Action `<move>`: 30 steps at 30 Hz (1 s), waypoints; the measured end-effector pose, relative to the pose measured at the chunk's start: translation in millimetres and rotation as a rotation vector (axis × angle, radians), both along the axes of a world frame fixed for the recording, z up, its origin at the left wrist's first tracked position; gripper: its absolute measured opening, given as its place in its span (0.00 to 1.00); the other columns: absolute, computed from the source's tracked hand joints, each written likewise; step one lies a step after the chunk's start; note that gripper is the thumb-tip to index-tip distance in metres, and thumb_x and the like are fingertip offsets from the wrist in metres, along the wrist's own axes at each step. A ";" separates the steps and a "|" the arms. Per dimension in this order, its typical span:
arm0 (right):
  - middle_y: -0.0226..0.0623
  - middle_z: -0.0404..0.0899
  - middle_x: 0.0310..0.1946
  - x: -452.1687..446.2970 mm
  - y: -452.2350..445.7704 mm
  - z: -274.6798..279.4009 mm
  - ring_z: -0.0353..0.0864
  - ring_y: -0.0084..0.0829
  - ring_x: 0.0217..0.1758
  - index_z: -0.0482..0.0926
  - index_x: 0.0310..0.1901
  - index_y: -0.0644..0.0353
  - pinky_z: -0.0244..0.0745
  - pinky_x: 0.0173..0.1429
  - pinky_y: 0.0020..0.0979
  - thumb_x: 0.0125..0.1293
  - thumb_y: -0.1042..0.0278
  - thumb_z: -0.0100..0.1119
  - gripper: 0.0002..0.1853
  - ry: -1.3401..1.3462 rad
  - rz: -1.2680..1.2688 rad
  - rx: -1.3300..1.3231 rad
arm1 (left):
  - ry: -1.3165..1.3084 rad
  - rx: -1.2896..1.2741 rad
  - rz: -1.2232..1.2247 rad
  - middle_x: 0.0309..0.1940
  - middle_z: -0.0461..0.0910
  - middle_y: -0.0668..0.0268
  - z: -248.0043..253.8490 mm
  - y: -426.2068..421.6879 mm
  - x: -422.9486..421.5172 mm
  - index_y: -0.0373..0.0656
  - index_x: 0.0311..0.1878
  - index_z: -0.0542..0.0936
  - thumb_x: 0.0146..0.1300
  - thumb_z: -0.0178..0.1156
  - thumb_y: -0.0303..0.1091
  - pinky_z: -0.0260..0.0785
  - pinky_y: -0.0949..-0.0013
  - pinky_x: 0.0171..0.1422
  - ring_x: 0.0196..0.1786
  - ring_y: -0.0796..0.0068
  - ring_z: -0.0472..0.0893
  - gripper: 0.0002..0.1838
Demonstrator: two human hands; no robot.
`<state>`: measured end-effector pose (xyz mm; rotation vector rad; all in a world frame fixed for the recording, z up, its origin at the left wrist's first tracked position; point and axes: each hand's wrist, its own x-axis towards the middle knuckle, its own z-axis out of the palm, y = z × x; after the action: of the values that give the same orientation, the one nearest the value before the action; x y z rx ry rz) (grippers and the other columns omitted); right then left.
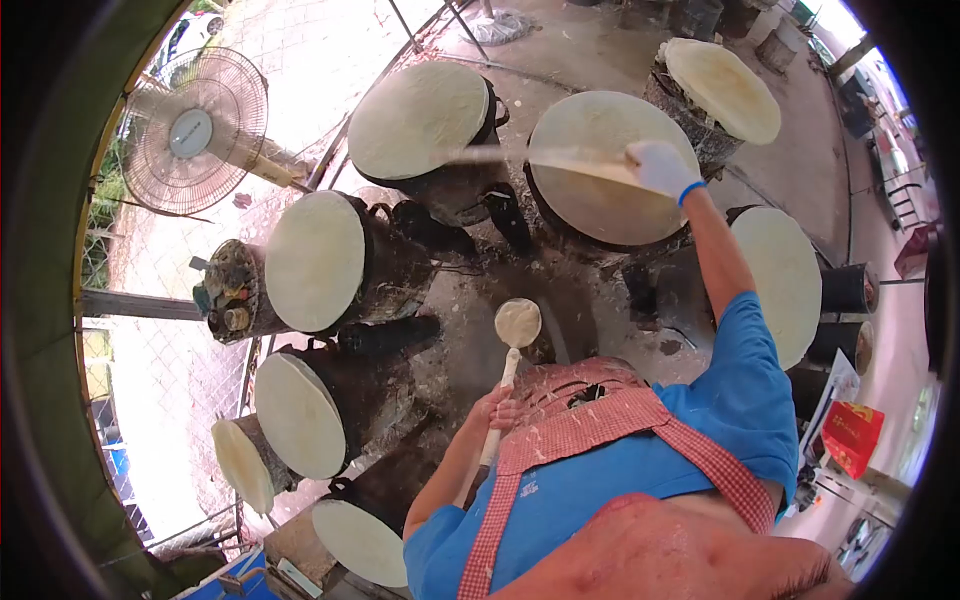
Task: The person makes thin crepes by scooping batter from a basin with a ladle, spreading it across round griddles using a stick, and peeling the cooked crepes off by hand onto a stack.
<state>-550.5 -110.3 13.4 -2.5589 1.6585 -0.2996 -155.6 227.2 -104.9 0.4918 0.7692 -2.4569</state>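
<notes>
Gloved in white, my right hand [660,168] is closed on a long pale stick or blade, blurred by motion, that reaches leftward over a round griddle [610,215] coated with pale batter. The stick's far end is near the edge of another coated griddle [418,120]. Low in front of my body, my left hand [493,412] grips the light handle of a ladle [518,322], whose round bowl holds pale batter or is coated with it.
More batter-covered griddles stand around me, at the left [316,262], lower left [298,415], bottom [362,540] and right [778,285]. A pale round sheet [722,90] lies on a stand at the upper right. A fan [192,133] stands upper left. A red bag [852,438] is at the right.
</notes>
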 end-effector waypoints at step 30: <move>0.33 0.66 0.09 -387.6 -137.7 -15.6 0.68 0.30 0.11 0.69 0.14 0.61 0.63 0.15 0.34 0.47 0.62 0.53 0.13 -1.371 -1.088 -0.456 | 0.024 0.072 0.129 0.14 0.55 0.73 56.9 -119.7 -96.9 0.56 0.58 0.68 0.67 0.46 0.37 0.50 0.82 0.09 0.11 0.86 0.53 0.17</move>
<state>-938.1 -247.9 -2.2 -0.6075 1.9894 -1.9791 -252.5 107.4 -48.0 0.4259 0.8746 -2.3262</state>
